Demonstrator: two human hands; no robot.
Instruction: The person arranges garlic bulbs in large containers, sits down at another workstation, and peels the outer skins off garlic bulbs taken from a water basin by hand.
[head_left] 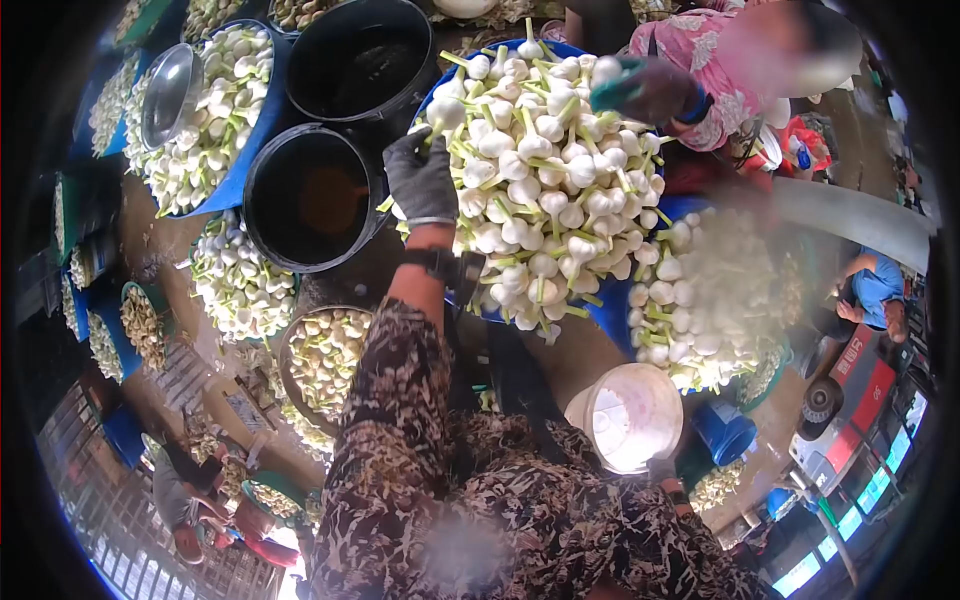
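A big heap of garlic bulbs (pixel 545 190) with cut green stems fills a blue tub (pixel 430 100) in front of me. My left hand (pixel 422 182), in a dark grey glove, is at the heap's left edge. Its fingers are closed on the stem of a garlic bulb (pixel 447 113). Low on the right, my right hand (pixel 664 470) is at the rim of a white bucket (pixel 650 405), which is tilted with its bright inside showing. The fingers of that hand are partly hidden, but they appear to grip the bucket.
Across the heap, a co-worker's gloved hand (pixel 645 90) reaches in from a pink floral sleeve (pixel 700 60). Two black tubs (pixel 262 200) stand at the left. More garlic lies in a blue tub (pixel 262 130) and a right-hand pile (pixel 680 320). A red vehicle (pixel 850 400) stands far right.
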